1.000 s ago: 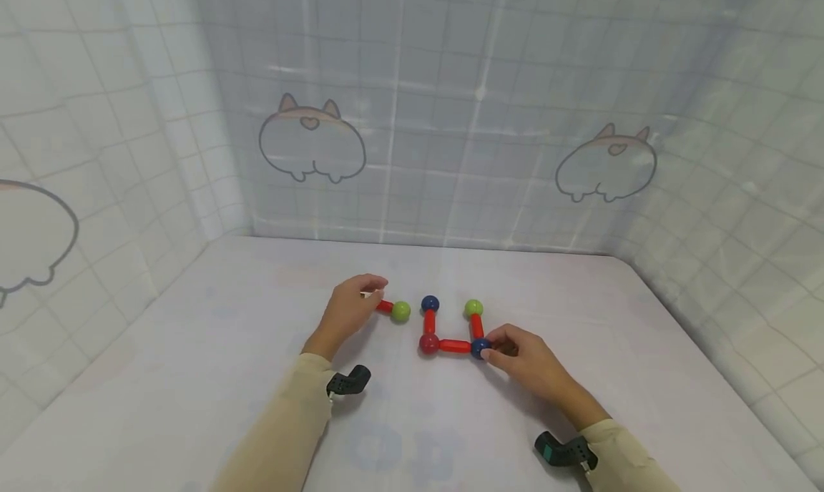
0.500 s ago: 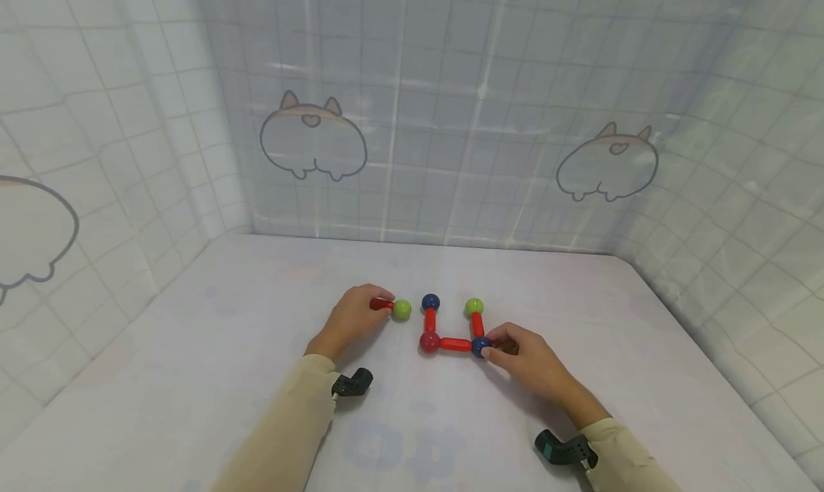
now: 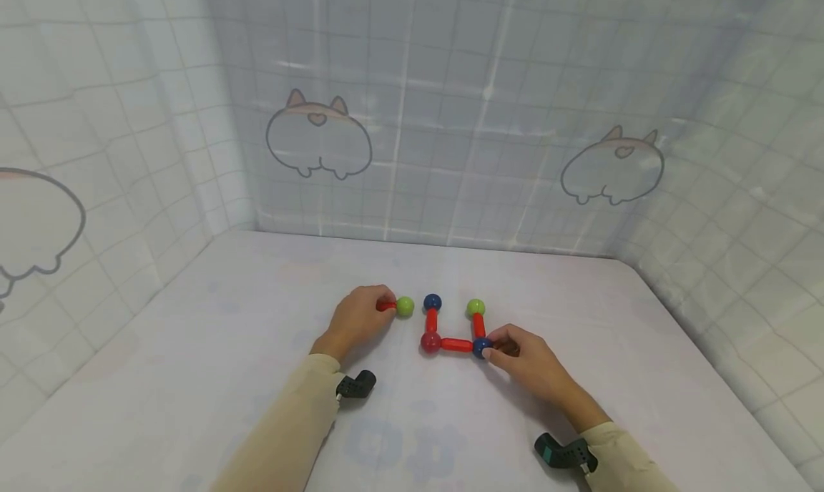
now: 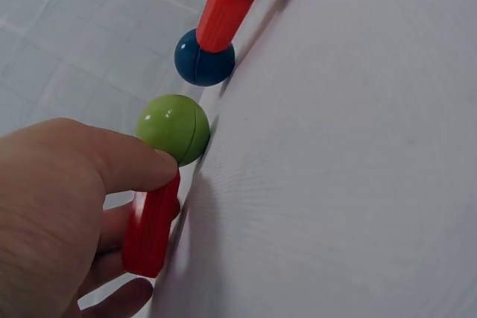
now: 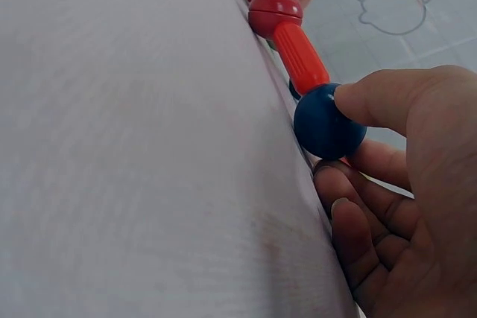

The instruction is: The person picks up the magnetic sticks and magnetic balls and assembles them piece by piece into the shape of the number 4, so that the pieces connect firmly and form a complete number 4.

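Note:
My left hand (image 3: 360, 317) pinches a red rod (image 4: 151, 229) between thumb and fingers. A green ball (image 4: 173, 129) sits on that rod's far end, apart from the blue ball (image 3: 433, 302) to its right. A red rod (image 3: 432, 321) joins that blue ball to a red ball (image 3: 430, 342). Another red rod (image 3: 456, 345) runs on to a second blue ball (image 5: 328, 123). From there a further red rod (image 3: 478, 325) leads back to a green ball (image 3: 476, 307). My right hand (image 3: 524, 356) holds the second blue ball between thumb and fingers.
The pieces lie on a white-covered table (image 3: 412, 420). Curtain walls (image 3: 444, 120) with a grid pattern and animal drawings enclose it at the back and both sides. A dark wrist camera (image 3: 356, 385) sits by the left cuff, another camera (image 3: 566, 451) by the right.
My left hand has closed its thumb and fingers on the red rod. It has moved slightly right with the rod and green ball. My right hand stays on the blue ball.

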Demonstrator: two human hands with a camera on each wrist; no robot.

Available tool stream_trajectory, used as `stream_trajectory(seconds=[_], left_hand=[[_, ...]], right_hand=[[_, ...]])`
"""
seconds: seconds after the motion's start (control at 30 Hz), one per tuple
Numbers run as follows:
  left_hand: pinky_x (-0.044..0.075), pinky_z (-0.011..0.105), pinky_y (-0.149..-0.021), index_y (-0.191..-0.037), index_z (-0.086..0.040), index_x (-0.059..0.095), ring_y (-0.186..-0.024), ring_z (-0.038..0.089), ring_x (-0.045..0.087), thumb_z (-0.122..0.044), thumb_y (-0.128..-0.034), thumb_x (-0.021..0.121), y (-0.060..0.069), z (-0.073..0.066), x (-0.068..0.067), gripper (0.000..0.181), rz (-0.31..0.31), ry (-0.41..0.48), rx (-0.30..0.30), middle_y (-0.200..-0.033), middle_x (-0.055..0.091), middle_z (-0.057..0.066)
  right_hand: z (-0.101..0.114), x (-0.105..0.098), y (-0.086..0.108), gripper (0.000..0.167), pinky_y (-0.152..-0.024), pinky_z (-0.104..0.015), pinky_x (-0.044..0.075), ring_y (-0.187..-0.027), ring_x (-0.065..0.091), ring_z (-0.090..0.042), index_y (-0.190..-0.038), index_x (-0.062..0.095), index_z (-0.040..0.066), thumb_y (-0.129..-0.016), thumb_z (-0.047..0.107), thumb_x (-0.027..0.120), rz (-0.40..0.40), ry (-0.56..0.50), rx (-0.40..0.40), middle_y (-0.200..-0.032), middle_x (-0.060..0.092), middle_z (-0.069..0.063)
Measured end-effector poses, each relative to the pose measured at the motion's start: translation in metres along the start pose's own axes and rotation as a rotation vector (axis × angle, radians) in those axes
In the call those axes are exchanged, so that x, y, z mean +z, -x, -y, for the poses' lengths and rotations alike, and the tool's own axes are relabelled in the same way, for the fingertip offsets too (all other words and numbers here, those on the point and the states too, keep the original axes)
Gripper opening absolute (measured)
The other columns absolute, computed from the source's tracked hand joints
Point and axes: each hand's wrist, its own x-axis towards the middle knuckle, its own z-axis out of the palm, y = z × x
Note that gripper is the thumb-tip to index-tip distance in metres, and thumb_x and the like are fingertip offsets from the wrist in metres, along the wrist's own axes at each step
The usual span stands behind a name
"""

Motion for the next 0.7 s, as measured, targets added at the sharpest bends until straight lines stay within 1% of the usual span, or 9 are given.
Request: stream_trajectory(seconds=[0.13, 0.23, 0.5, 0.7], left_hand=[[0.05, 0.04, -0.092, -0.109, -0.017, 0.07, -0.098, 0.021, 0.056, -0.02, -0.0922, 0.07, 0.0005, -0.0023, -0.0004, 0.017, -0.003, -0.027, -0.007, -0.102, 0.067, -0.002], [0.05, 0.039, -0.087, -0.107, -0.015, 0.069, -0.094, 0.021, 0.055, -0.02, -0.0915, 0.07, 0.0, -0.0033, 0.0001, 0.016, -0.006, -0.056, -0.007, -0.098, 0.066, -0.001], [0.048, 0.035, -0.075, -0.101, -0.014, 0.066, -0.084, 0.021, 0.051, -0.021, -0.0906, 0.07, -0.0006, -0.0042, 0.0016, 0.013, -0.017, -0.146, 0.023, -0.082, 0.059, -0.002], [0.046, 0.035, -0.071, -0.096, -0.014, 0.064, -0.081, 0.02, 0.05, -0.019, -0.0895, 0.07, -0.0006, -0.0051, 0.0017, 0.01, -0.02, -0.188, 0.053, -0.076, 0.056, -0.002]], right_hand=[[0.0004, 0.0015, 0.0, 0.023, -0.079, -0.034, 0.054, -0.09, 0.061, -0.017, -0.11, 0.067, 0.015, -0.091, 0.025, 0.075, -0.013, 0.005, 0.009, -0.097, 0.067, 0.004], [-0.0002, 0.002, -0.0001, 0.023, -0.079, -0.035, 0.055, -0.091, 0.061, -0.016, -0.11, 0.067, 0.015, -0.091, 0.026, 0.075, -0.016, 0.011, 0.011, -0.098, 0.066, 0.004], [-0.0009, 0.0024, -0.0014, 0.022, -0.08, -0.034, 0.055, -0.091, 0.061, -0.017, -0.108, 0.067, 0.016, -0.09, 0.025, 0.075, -0.021, 0.008, -0.002, -0.097, 0.067, 0.004], [-0.0008, 0.0013, 0.0001, 0.023, -0.079, -0.034, 0.055, -0.09, 0.061, -0.016, -0.109, 0.067, 0.013, -0.091, 0.026, 0.075, -0.017, 0.005, -0.016, -0.097, 0.067, 0.003]])
